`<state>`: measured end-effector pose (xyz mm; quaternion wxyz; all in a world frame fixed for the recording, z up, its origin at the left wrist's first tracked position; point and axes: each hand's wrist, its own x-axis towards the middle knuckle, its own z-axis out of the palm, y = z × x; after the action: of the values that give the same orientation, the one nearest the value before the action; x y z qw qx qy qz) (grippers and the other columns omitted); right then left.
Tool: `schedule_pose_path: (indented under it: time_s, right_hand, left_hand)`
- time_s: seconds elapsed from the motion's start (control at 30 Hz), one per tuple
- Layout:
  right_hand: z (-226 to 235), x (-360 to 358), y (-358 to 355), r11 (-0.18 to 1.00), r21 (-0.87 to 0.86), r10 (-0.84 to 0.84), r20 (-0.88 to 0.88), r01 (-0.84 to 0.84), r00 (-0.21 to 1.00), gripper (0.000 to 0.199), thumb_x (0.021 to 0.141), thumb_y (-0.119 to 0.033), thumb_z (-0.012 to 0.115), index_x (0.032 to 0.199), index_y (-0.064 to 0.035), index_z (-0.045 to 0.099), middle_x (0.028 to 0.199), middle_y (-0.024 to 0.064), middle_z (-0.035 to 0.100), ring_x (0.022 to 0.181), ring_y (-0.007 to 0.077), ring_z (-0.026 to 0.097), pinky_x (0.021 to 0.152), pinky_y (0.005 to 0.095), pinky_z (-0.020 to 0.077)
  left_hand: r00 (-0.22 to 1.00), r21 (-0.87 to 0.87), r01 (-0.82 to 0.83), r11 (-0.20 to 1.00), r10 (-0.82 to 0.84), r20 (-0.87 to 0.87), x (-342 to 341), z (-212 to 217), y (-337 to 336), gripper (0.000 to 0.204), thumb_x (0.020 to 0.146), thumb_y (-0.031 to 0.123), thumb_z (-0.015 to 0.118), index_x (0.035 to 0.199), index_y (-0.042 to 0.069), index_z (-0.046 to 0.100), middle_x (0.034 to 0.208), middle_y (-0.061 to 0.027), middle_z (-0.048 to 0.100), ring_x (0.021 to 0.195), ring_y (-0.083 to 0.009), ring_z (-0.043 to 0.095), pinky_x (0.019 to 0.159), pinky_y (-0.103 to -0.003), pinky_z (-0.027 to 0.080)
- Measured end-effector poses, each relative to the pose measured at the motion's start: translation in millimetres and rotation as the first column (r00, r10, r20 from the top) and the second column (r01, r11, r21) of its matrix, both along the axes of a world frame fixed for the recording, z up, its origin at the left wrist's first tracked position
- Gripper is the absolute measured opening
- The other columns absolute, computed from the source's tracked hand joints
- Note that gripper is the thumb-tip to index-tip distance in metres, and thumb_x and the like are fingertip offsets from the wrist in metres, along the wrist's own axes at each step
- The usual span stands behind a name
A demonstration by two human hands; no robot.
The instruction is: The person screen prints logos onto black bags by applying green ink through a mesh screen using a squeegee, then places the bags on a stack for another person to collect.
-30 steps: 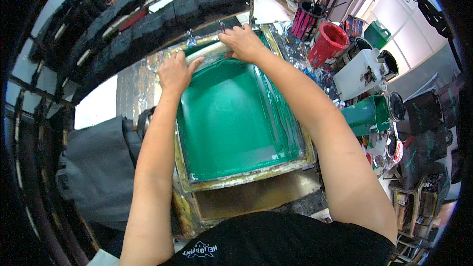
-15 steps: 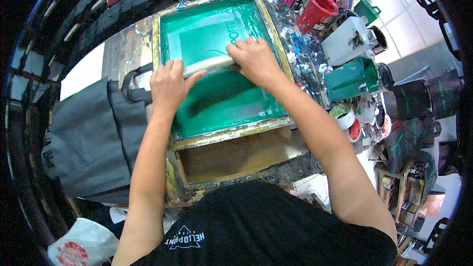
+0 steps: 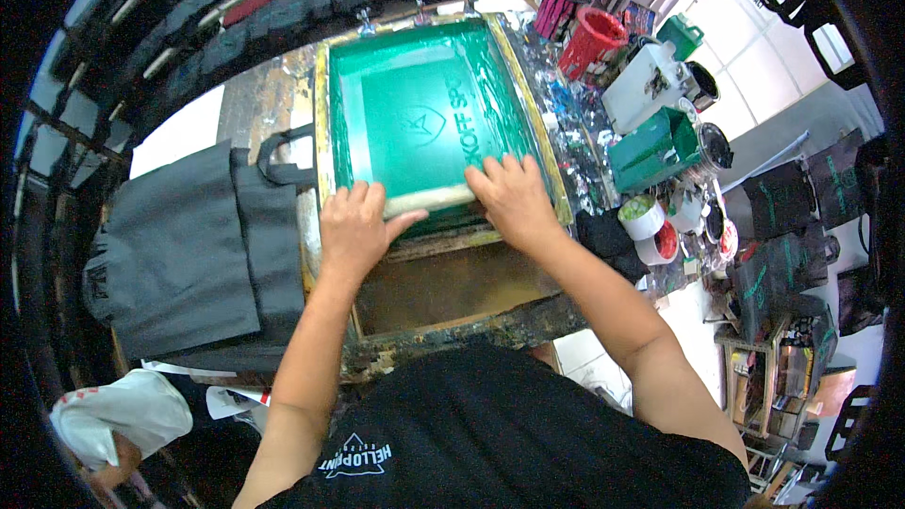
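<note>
**Two hands pull the squeegee down the green screen**

The person stands at a messy worktop (image 3: pixel 273 104) and prints with a screen. The left hand (image 3: pixel 353 226) and the right hand (image 3: pixel 509 198) both press on a pale squeegee (image 3: pixel 429 200). Each grip is closed on the squeegee, with the fingers laid over its top edge and the thumbs tucked near it.

The squeegee lies across the near end of the green screen (image 3: pixel 415 113), which sits flat in a wooden frame (image 3: pixel 320 132). It looks like the pull stroke is almost done, because the blade is close to the bottom edge of the green part.

The next move likely needs an even push from both hands, so the blade stays level and does not tip.

Dark cloth bags (image 3: pixel 189 245) lie just to the left of the frame. To the right stand a red bucket (image 3: pixel 592 38), a green tub (image 3: pixel 655 146) and small open pots of paint (image 3: pixel 650 226).
</note>
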<state>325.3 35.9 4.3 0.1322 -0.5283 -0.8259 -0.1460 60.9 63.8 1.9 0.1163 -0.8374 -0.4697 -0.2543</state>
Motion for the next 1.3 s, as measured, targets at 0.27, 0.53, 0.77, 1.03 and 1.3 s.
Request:
schedule_pose_path:
  time_s: [0.27,0.53,0.77,1.03,1.3]
  right_hand:
    - [-2.1,-7.7,-18.5,0.998,-0.047,-0.049,0.019,0.05,0.999,0.042,0.072,-0.01,0.079,0.11,-0.0137,0.061,0.097,0.0055,0.059,0.096,0.0269,0.059,0.082,0.0433,0.0398]
    - [12.4,-3.1,-30.8,0.991,-0.132,-0.003,-0.098,-0.01,0.995,0.038,0.089,-0.027,0.074,0.125,-0.0215,0.064,0.114,0.0068,0.063,0.11,0.0268,0.059,0.097,0.0514,0.0405]
    - [-22.2,-20.5,-61.6,0.991,-0.108,-0.1,-0.182,0.081,0.978,0.048,0.084,-0.019,0.074,0.13,-0.016,0.062,0.12,0.0083,0.061,0.12,0.0291,0.056,0.109,0.0604,0.0326]
    - [41.1,-17.0,-38.7,0.995,-0.094,-0.055,-0.198,0.037,0.979,0.048,0.08,-0.021,0.073,0.127,-0.0143,0.066,0.116,0.0094,0.061,0.112,0.0302,0.057,0.102,0.0552,0.0332]
    - [162.2,-12.4,50.5,0.906,0.422,0.068,-0.122,-0.01,0.99,0.06,0.085,-0.069,0.07,0.099,-0.0113,0.069,0.087,0.0081,0.058,0.085,0.0295,0.056,0.082,0.0446,0.0383]
  left_hand:
    - [1.0,-0.051,-0.012,0.999,0.013,0.015,-3.4,-1.1,-19.3,0.058,0.077,0.062,0.081,0.079,0.008,0.06,0.08,-0.0077,0.056,0.077,-0.0285,0.059,0.071,-0.043,0.047]
    - [0.951,-0.108,-0.1,0.989,0.127,0.281,-30.0,-14.8,-49.8,0.097,0.064,0.053,0.094,0.139,0.002,0.057,0.126,-0.017,0.055,0.12,-0.0374,0.052,0.104,-0.047,0.043]
    - [0.894,-0.456,-0.307,0.836,0.417,0.164,-82.6,-67.1,-71.8,0.095,0.05,0.031,0.102,0.133,0.004,0.064,0.127,-0.0151,0.056,0.119,-0.0373,0.051,0.104,-0.048,0.043]
    - [0.771,-0.431,-0.163,0.888,0.387,0.506,-84.5,-62.1,-76.9,0.095,0.054,0.026,0.102,0.137,0.002,0.064,0.129,-0.0141,0.064,0.119,-0.0307,0.059,0.105,-0.045,0.047]
    - [0.327,-0.022,0.026,0.999,0.012,0.945,-28.4,59.3,-10.2,0.09,0.096,0.03,0.081,0.162,-0.004,0.031,0.149,-0.0159,0.054,0.134,-0.0245,0.054,0.112,-0.039,0.044]
